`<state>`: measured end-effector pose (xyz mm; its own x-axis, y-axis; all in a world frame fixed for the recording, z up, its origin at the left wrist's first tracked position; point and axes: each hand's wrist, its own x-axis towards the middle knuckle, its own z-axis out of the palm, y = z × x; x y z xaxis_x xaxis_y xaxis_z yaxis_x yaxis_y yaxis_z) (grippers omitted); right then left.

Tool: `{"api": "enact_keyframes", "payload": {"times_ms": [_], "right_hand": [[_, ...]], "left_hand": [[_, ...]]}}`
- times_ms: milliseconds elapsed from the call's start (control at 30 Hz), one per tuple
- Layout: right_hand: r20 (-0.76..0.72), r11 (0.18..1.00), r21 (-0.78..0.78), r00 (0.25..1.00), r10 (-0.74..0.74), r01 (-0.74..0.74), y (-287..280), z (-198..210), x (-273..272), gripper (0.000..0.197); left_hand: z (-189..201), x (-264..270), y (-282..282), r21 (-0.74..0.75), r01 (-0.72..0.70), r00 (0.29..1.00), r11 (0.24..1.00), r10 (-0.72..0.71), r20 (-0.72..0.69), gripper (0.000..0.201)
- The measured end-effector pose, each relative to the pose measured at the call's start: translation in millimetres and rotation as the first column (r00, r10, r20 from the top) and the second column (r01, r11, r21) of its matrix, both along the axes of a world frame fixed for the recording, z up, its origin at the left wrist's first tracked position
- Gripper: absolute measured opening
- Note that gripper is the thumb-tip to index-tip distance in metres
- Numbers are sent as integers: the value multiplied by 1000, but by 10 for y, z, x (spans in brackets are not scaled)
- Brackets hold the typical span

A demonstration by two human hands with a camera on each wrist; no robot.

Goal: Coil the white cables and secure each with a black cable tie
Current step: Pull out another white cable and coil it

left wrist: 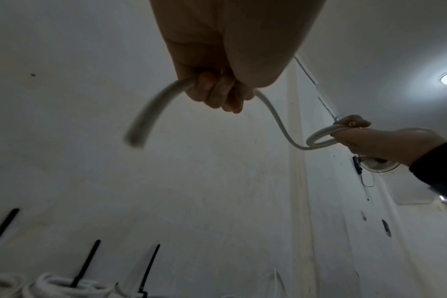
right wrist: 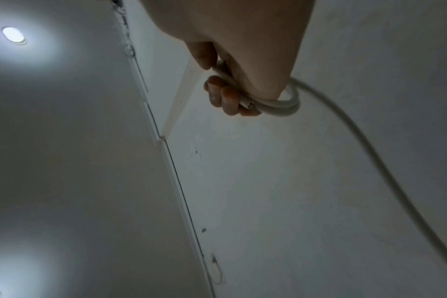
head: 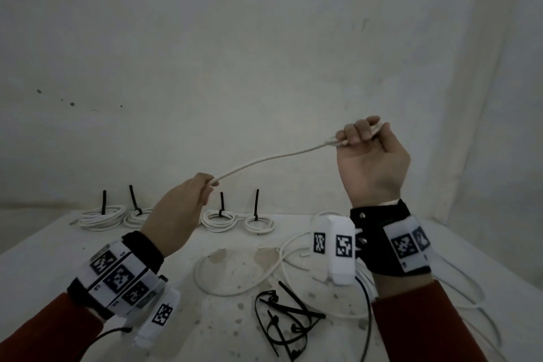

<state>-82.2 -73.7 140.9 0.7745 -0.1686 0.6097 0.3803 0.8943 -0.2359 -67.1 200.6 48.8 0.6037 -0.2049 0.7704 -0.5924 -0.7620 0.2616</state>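
Observation:
A white cable (head: 270, 158) stretches through the air between my two raised hands. My left hand (head: 202, 185) grips it lower left, fingers curled round it (left wrist: 217, 90). My right hand (head: 360, 134) is higher, on the right, and holds small loops of the same cable (right wrist: 281, 104) wound over the hand, with the cable's end under the fingertips. The loops show as a ring (left wrist: 319, 139) in the left wrist view. Loose black cable ties (head: 282, 317) lie in a heap on the white table (head: 58, 244) below my hands.
Several coiled white cables, each bound by an upright black tie (head: 100, 216) (head: 219, 219) (head: 260, 225), stand in a row along the table's back. Loose white cable (head: 235, 288) sprawls over the middle and right of the table. A pale wall (head: 264, 38) rises behind.

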Motion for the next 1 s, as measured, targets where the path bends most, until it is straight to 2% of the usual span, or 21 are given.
{"api": "enact_keyframes", "payload": {"times_ms": [67, 133, 200, 267, 300, 367, 433, 467, 500, 533, 633, 667, 867, 933, 1000], "right_hand": [[-33, 993, -59, 994, -108, 105, 42, 24, 99, 30], [-60, 956, -182, 967, -246, 232, 138, 19, 194, 27], [-38, 846, -353, 897, -441, 401, 259, -13, 265, 24], [80, 642, -547, 797, -599, 538, 354, -87, 330, 24], [170, 505, -647, 753, -635, 572, 385, -140, 354, 24], [374, 167, -803, 701, -608, 573, 423, -269, 365, 21], [514, -135, -845, 716, -473, 517, 439, -406, 305, 18], [536, -220, -844, 749, -390, 489, 443, -464, 260, 18], [518, -244, -854, 795, -317, 459, 448, -511, 207, 19], [472, -211, -879, 842, -262, 428, 447, -552, 158, 21], [335, 43, -937, 926, -174, 347, 442, -606, -4, 36], [308, 97, -941, 940, -149, 324, 440, -600, -62, 42], [188, 218, -957, 981, -45, 193, 432, -456, -295, 59], [119, 299, -947, 993, -12, 118, 431, -430, -299, 62], [42, 401, -916, 998, 46, 20, 439, -417, -309, 62]], "left_hand": [[5, -46, 31, 42, -11, 996, 999, 7, 89, 29], [23, -114, 43, 168, -24, 986, 985, -5, 169, 24], [57, -192, 25, 291, -20, 978, 957, -42, 203, 22], [131, -296, 4, 343, 12, 976, 939, -85, 199, 23], [173, -344, 0, 354, 24, 974, 935, -101, 202, 23], [256, -422, 21, 364, 19, 965, 931, -112, 238, 20], [353, -476, 67, 366, -3, 955, 931, -105, 276, 17], [401, -491, 99, 365, -16, 951, 931, -99, 294, 16], [451, -501, 132, 364, -28, 947, 931, -92, 308, 15], [497, -503, 166, 362, -39, 946, 931, -83, 314, 15], [588, -473, 233, 309, 0, 958, 951, -89, 273, 17], [598, -453, 238, 286, 26, 963, 958, -101, 252, 17], [556, -349, 70, 176, 183, 945, 967, -222, 240, 24], [531, -357, -17, 116, 232, 938, 966, -254, 237, 24], [487, -386, -109, -4, 287, 941, 958, -282, 188, 21]]}}
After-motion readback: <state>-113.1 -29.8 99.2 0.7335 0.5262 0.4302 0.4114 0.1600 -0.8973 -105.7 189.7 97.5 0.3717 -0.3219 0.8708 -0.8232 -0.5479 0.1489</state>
